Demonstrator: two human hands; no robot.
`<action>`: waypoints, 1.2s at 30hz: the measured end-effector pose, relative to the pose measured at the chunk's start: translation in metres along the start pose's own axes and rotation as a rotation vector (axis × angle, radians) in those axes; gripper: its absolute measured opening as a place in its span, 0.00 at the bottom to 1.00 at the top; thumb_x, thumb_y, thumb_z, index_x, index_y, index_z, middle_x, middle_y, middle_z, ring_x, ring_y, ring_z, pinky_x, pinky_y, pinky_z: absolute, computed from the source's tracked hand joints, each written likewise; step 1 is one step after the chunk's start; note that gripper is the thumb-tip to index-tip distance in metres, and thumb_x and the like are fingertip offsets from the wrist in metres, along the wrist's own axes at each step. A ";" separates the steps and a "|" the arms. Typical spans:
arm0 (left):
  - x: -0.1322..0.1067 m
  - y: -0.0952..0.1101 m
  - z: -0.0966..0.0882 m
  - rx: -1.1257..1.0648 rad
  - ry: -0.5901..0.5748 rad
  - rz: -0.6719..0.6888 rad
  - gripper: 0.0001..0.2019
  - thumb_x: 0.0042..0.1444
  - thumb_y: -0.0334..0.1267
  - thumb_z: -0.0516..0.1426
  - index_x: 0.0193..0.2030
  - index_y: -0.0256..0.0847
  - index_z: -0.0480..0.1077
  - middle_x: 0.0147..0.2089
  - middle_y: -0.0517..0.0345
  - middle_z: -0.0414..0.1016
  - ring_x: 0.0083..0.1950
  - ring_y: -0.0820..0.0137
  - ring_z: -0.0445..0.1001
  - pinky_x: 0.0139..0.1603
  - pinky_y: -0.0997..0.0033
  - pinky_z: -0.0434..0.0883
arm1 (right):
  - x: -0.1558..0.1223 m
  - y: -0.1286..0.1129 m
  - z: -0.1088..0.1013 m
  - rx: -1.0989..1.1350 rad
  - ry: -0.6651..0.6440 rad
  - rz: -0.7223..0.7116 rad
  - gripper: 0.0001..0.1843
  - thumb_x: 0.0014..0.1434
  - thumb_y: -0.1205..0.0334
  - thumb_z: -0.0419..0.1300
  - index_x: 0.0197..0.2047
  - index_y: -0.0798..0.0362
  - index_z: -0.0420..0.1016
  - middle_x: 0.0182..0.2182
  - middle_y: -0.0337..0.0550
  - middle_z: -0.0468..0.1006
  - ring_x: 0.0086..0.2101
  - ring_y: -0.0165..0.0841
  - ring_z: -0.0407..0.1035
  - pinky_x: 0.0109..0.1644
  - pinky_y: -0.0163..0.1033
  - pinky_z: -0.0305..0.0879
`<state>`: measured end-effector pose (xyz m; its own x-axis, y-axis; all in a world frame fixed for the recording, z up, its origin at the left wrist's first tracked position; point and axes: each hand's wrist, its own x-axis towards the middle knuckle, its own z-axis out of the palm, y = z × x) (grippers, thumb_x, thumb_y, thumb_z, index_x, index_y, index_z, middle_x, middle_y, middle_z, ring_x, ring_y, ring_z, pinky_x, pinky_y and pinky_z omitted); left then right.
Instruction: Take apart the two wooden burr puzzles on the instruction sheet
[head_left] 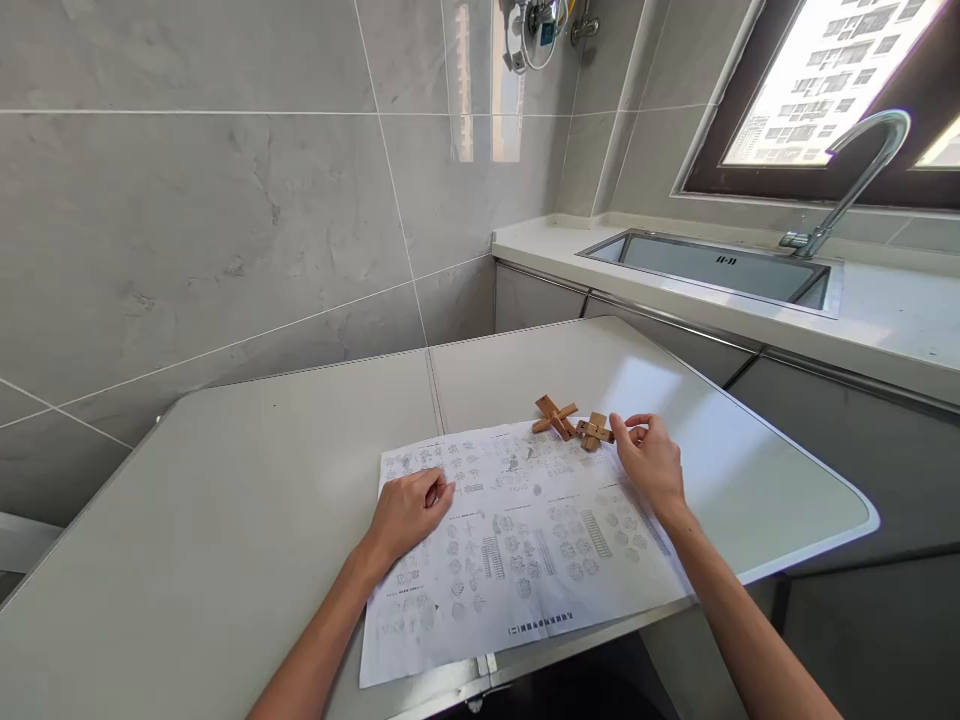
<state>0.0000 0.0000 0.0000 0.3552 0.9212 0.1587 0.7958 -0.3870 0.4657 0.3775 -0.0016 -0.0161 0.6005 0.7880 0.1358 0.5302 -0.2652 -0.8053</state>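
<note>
A large printed instruction sheet (pixel 525 540) full of small diagrams lies on the grey table (pixel 225 480). At its far edge sit two small wooden puzzle assemblies, a crossed one (pixel 553 416) and a blockier one (pixel 595 431). My right hand (pixel 651 462) is beside the blockier puzzle, fingers curled, thumb and forefinger pinched right next to its right end; whether they grip it I cannot tell. My left hand (pixel 409 510) rests on the left part of the sheet, fingers curled under in a loose fist, holding nothing visible.
A tiled wall (pixel 225 200) rises behind the table. To the right stands a counter with a steel sink (pixel 712 265) and a curved tap (pixel 855 180) under a window (pixel 825 70). The table's rounded right edge (pixel 862 520) leaves a gap before the counter cabinets.
</note>
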 end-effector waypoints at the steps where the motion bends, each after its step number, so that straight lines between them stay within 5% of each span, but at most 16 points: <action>1: 0.000 0.000 0.000 0.001 0.003 0.002 0.17 0.67 0.45 0.52 0.28 0.43 0.59 0.24 0.64 0.66 0.25 0.71 0.61 0.31 0.70 0.59 | 0.001 0.002 0.000 -0.046 -0.026 0.004 0.26 0.64 0.32 0.57 0.42 0.49 0.71 0.25 0.43 0.79 0.30 0.44 0.72 0.35 0.42 0.58; 8: 0.000 -0.001 0.001 0.013 0.001 0.022 0.17 0.68 0.45 0.52 0.28 0.43 0.60 0.24 0.64 0.66 0.25 0.71 0.61 0.31 0.70 0.59 | 0.002 0.001 0.000 -0.162 -0.221 0.024 0.26 0.66 0.34 0.55 0.35 0.48 0.77 0.23 0.44 0.81 0.27 0.43 0.74 0.33 0.42 0.60; 14: -0.001 0.000 0.002 -0.047 0.028 0.010 0.17 0.68 0.45 0.53 0.27 0.43 0.61 0.24 0.65 0.65 0.25 0.72 0.60 0.30 0.69 0.59 | -0.025 -0.012 -0.012 0.176 -0.177 -0.080 0.27 0.65 0.31 0.58 0.36 0.49 0.72 0.27 0.43 0.83 0.22 0.35 0.71 0.34 0.41 0.64; 20: 0.000 0.013 -0.005 -0.396 0.043 -0.111 0.16 0.66 0.51 0.58 0.33 0.43 0.69 0.26 0.64 0.65 0.28 0.71 0.61 0.32 0.70 0.63 | -0.069 -0.057 0.004 0.605 -0.620 -0.077 0.27 0.62 0.31 0.63 0.39 0.48 0.68 0.25 0.38 0.78 0.19 0.30 0.63 0.23 0.35 0.51; 23: 0.000 0.016 -0.005 -0.562 0.031 -0.098 0.14 0.60 0.48 0.63 0.47 0.43 0.73 0.40 0.56 0.76 0.36 0.69 0.70 0.40 0.69 0.70 | -0.081 -0.079 0.027 0.698 -0.840 -0.054 0.26 0.63 0.33 0.63 0.39 0.48 0.66 0.19 0.32 0.74 0.16 0.27 0.56 0.23 0.35 0.50; 26: -0.001 0.013 -0.002 -0.670 0.006 -0.041 0.27 0.55 0.44 0.67 0.61 0.44 0.71 0.57 0.49 0.77 0.49 0.64 0.74 0.56 0.62 0.72 | -0.089 -0.095 0.049 0.781 -1.042 -0.011 0.26 0.63 0.34 0.64 0.40 0.48 0.65 0.18 0.32 0.74 0.17 0.26 0.53 0.24 0.35 0.49; 33: -0.003 0.009 0.005 -0.871 -0.066 -0.012 0.25 0.59 0.43 0.65 0.63 0.46 0.71 0.60 0.50 0.77 0.62 0.59 0.74 0.67 0.58 0.68 | -0.087 -0.102 0.077 0.872 -1.435 0.177 0.27 0.57 0.40 0.73 0.47 0.50 0.71 0.27 0.36 0.76 0.25 0.29 0.70 0.22 0.31 0.50; 36: -0.004 0.011 0.003 -0.921 -0.110 -0.002 0.27 0.58 0.47 0.67 0.63 0.45 0.72 0.61 0.48 0.77 0.64 0.56 0.74 0.68 0.56 0.69 | -0.083 -0.094 0.082 0.867 -1.545 0.160 0.27 0.59 0.41 0.72 0.48 0.53 0.74 0.26 0.38 0.78 0.23 0.27 0.69 0.20 0.30 0.52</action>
<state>0.0091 -0.0076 0.0016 0.4359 0.8949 0.0959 0.1098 -0.1586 0.9812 0.2285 0.0034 0.0006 -0.7166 0.6765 -0.1699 -0.2154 -0.4463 -0.8686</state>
